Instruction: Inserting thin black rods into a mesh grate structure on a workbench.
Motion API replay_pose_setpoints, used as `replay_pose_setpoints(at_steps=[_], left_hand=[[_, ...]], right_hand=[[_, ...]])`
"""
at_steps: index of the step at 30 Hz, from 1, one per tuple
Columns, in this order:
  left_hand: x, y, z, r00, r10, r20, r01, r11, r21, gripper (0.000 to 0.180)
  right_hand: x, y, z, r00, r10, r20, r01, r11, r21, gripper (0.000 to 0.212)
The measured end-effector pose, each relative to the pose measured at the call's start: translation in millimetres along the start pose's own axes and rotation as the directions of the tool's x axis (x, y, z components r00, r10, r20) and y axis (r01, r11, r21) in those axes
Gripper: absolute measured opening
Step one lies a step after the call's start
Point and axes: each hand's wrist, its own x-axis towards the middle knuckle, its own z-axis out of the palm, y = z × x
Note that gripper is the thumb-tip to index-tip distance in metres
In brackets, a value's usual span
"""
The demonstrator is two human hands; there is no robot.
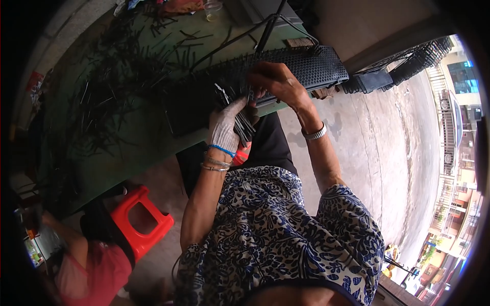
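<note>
My left hand (223,125), in a white knitted glove, is closed around a bundle of thin dark strips (245,129). The strips' ends stick out above and below the glove. My bare right hand (280,85) is just above and to the right of the bundle, over the near edge of a long black rack (316,67) full of small holes. Its fingers are bent together and partly blurred; what they pinch, if anything, is too small to make out. Several thin strips seem to stand upright in the rack's left part, which is dark and hard to read.
Many loose dark strips (115,84) lie scattered over the green table (130,160). A thin black metal stand (266,33) rises behind the rack. At the lower left, a person in pink (97,268) sits near a red plastic stool (145,219). More black racks (375,80) stand beyond the table.
</note>
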Motion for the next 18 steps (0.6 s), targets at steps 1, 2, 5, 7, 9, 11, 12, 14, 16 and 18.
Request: replay_pose_setpoints(at_steps=[1,2,5,7,9,11,12,14,16,18], left_hand=[[0.1,0.3,-1.4,1.0,-0.001,-0.008,0.001,1.0,0.02,0.013],[-0.7,0.3,-1.4,1.0,-0.003,-0.008,0.004,1.0,0.019,0.013],[-6.2,-0.3,-1.3,0.997,0.049,-0.058,-0.044,0.995,0.084,0.012],[-9.1,-1.4,-1.2,0.995,0.057,-0.076,-0.055,0.998,0.032,0.014],[-8.8,-3.2,-5.8,0.996,0.048,-0.077,-0.045,0.998,0.046,0.012],[-7.8,-4.7,-7.9,0.996,0.041,-0.076,-0.036,0.998,0.059,0.011],[-7.4,-5.4,-7.8,0.997,0.012,-0.082,-0.008,0.999,0.047,0.01],[-8.4,-6.9,-6.0,0.996,-0.017,-0.088,0.02,0.999,0.034,0.008],[-11.0,-7.9,-2.1,0.994,0.004,-0.108,0.005,0.997,0.081,0.014],[-9.9,-7.4,-5.7,0.995,0.006,-0.098,0.002,0.997,0.08,0.014]], right_hand=[[0.3,1.1,0.5,1.0,0.021,0.014,-0.022,0.999,0.046,0.017],[0.1,3.2,0.2,1.0,0.024,0.014,-0.025,0.999,0.045,0.017],[2.1,7.0,0.4,0.975,-0.111,-0.193,0.126,0.99,0.066,0.015],[14.0,8.7,0.5,0.83,-0.249,-0.499,0.191,0.968,-0.163,0.013],[29.1,20.6,-4.2,0.761,-0.374,-0.53,0.199,0.912,-0.359,0.012],[42.8,33.9,-5.4,0.688,-0.484,-0.54,0.194,0.84,-0.506,0.009],[47.7,39.5,-4.9,0.688,-0.485,-0.54,0.195,0.84,-0.506,0.009],[55.4,49.7,-4.6,0.654,-0.526,-0.543,0.188,0.809,-0.557,0.009],[59.0,59.0,-6.4,0.619,-0.581,-0.529,0.221,0.775,-0.592,0.01],[58.6,56.9,-3.1,0.638,-0.548,-0.541,0.18,0.789,-0.587,0.011]])
